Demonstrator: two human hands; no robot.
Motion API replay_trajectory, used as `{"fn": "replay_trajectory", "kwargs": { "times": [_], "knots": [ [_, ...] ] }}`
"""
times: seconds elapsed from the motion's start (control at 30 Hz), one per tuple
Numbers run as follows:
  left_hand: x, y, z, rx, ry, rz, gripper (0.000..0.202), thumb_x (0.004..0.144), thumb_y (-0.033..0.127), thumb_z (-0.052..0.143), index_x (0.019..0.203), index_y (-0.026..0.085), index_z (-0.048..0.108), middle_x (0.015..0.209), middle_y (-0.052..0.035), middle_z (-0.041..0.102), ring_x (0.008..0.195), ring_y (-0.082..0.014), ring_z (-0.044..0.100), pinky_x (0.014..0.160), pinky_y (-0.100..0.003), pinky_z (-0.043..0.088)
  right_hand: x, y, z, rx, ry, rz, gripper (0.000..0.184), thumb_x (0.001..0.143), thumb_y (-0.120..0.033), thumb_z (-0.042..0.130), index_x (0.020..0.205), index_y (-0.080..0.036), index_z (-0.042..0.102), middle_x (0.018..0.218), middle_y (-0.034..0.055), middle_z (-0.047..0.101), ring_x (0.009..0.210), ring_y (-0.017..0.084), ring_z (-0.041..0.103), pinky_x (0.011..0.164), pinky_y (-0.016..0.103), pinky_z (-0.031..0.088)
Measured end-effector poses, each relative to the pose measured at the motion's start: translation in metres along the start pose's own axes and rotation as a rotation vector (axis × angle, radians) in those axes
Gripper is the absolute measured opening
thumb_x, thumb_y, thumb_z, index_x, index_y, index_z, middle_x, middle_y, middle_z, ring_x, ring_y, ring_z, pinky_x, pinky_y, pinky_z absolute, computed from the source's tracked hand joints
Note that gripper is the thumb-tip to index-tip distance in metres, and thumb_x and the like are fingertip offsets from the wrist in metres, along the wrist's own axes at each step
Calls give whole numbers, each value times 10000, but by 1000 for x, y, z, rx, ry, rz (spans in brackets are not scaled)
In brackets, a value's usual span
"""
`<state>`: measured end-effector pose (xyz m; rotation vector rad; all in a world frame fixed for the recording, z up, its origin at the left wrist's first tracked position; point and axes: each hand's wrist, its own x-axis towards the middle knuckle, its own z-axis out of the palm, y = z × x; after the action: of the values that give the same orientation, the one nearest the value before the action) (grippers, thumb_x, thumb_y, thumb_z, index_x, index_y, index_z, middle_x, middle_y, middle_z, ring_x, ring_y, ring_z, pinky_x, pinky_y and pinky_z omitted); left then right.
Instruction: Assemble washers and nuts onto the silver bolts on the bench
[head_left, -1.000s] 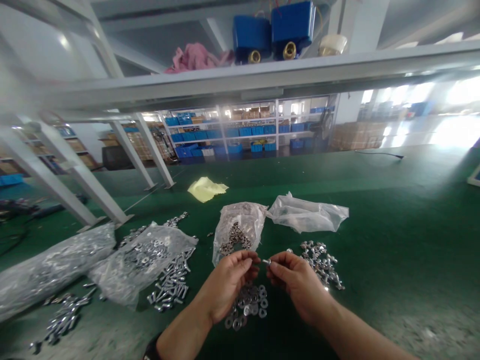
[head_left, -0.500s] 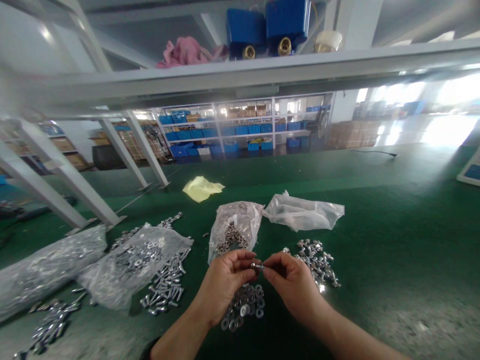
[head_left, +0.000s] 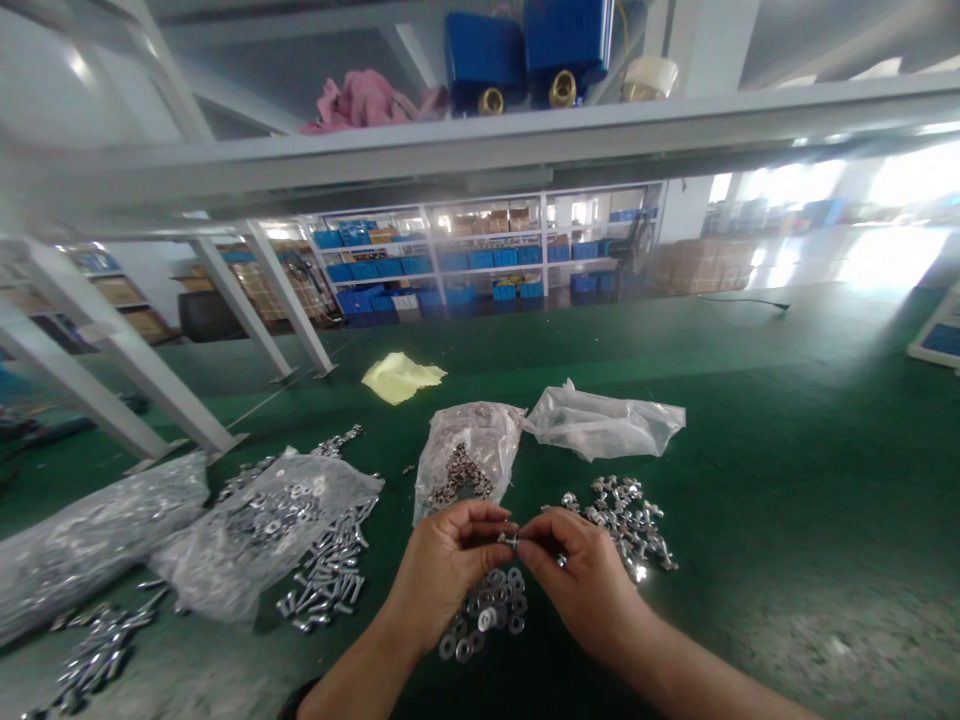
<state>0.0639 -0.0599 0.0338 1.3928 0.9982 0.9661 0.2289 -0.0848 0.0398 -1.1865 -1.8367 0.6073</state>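
Note:
My left hand [head_left: 442, 560] pinches a small metal bolt [head_left: 508, 540] between thumb and fingers. Thumb and forefinger of my right hand [head_left: 581, 570] close on the bolt's other end; whether a nut or washer sits there is too small to make out. A shiny metal piece [head_left: 562, 561] shows by my right hand's curled fingers. Flat washers [head_left: 487, 618] lie loose on the green surface below both hands. Just beyond my left hand is a clear bag [head_left: 502, 432] with small nut-like metal parts [head_left: 461, 472]. Bolts with parts fitted [head_left: 626, 515] are heaped right of my right hand.
To the left lie loose bolts [head_left: 330, 570], a plastic bag of washers [head_left: 277, 515] and a long filled bag [head_left: 97, 535]. A crumpled clear bag [head_left: 607, 422] and yellow paper [head_left: 403, 378] lie farther back. A metal shelf [head_left: 480, 150] crosses above.
My right fingers have moved slightly left, closer to my left fingers, and now cover more of the bolt's end. The whole view has shifted a little.

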Motion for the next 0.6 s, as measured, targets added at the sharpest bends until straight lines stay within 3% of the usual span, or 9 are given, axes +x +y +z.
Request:
{"fn": "replay_trajectory", "kwargs": {
  "times": [0.2,0.4,0.6],
  "knots": [
    [-1,-1,6,71,23,53,334,647,265,654,937,138,545,899,-50,618,848,-153,577,771,-257,466,-1,6,2,-92,-95,152,426,891,-407,269,619,-138,457,588,10,455,537,87,400,509,218,283],
    [-2,-1,6,46,46,45,359,655,284,653,960,144,524,909,-49,615,851,-158,577,765,-266,474,-2,-1,-1,27,-93,101,200,851,-325,404,790,-159,497,712,3,521,651,92,467,579,196,328],
    [-4,-2,11,34,36,71,343,650,270,660,941,134,538,898,-53,616,848,-162,577,772,-265,471,-2,3,0,18,-144,209,418,894,-427,231,681,-147,457,590,15,473,528,95,425,495,213,298]
  ]
}}
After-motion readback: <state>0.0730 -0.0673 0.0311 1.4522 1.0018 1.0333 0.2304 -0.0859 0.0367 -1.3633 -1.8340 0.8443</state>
